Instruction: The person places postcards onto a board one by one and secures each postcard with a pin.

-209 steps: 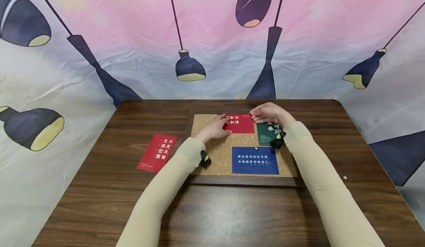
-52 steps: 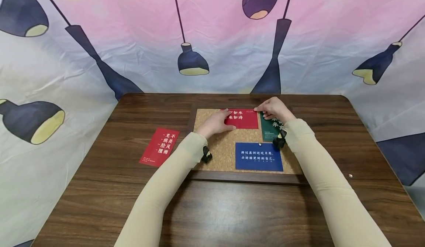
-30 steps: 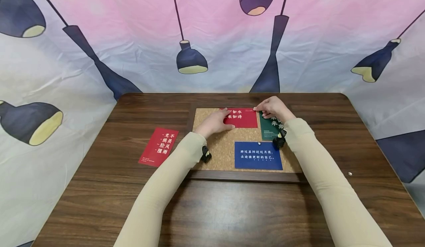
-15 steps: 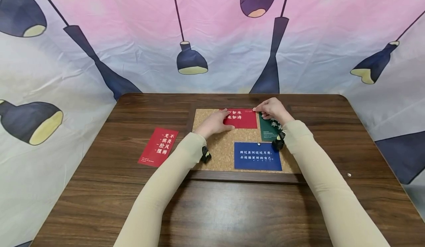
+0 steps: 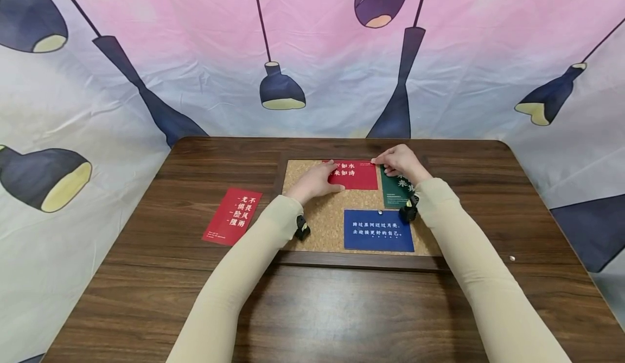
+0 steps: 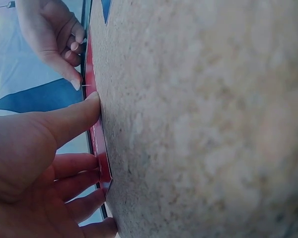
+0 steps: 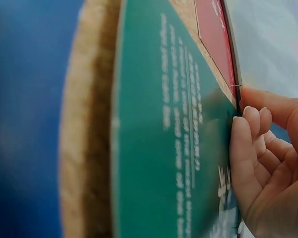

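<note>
My left hand (image 5: 314, 183) lies spread over the left part of a red card (image 5: 354, 175) on the corkboard (image 5: 317, 227). Its thumb and fingertips rest on the card's edges in the left wrist view. With curled fingers, my right hand (image 5: 400, 161) holds a thumbtack (image 7: 236, 86) at the card's upper right corner. The thin pin of the tack shows between fingertip and card in both wrist views. Just below that hand is a green card (image 5: 394, 192), partly hidden by hand and wrist. A blue card (image 5: 378, 238) lies lower on the board, with a thumbtack (image 5: 380, 211) at its top edge.
The framed corkboard sits on a brown wooden table (image 5: 312, 309). Left of it lies another red card (image 5: 232, 216), and a loose thumbtack (image 5: 511, 258) is on the table to the right. A patterned cloth (image 5: 195, 81) hangs behind the table.
Since the oldest frame, my right hand's fingers have curled in and brought the thumbtack to the red card's corner. My left hand stays on the card. In the last second both hands barely move.
</note>
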`<state>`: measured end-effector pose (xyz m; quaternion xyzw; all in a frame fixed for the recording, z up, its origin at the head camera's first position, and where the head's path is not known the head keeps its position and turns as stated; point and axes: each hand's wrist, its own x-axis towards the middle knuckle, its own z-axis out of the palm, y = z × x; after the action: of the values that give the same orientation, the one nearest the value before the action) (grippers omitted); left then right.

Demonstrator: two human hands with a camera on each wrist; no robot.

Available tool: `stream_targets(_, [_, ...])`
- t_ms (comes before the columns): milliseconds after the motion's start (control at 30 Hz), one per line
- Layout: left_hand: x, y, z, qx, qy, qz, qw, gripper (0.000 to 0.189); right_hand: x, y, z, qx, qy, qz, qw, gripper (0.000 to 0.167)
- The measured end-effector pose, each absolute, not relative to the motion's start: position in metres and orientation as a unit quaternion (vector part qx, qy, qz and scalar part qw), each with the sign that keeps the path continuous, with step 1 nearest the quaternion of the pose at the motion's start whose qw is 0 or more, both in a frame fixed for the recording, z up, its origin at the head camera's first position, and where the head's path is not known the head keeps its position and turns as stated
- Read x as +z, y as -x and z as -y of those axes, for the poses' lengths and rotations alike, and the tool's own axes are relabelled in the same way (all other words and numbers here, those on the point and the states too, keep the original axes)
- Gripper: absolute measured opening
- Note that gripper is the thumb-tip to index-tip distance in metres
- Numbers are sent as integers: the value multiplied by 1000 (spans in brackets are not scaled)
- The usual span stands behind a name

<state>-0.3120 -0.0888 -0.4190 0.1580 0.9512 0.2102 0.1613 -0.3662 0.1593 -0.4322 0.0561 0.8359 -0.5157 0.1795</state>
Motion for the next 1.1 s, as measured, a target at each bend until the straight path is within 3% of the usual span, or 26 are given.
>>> stream_targets(1100, [-421, 312, 90, 186, -166, -955, 164, 76, -433, 359, -157, -503, -44, -847, 165, 29])
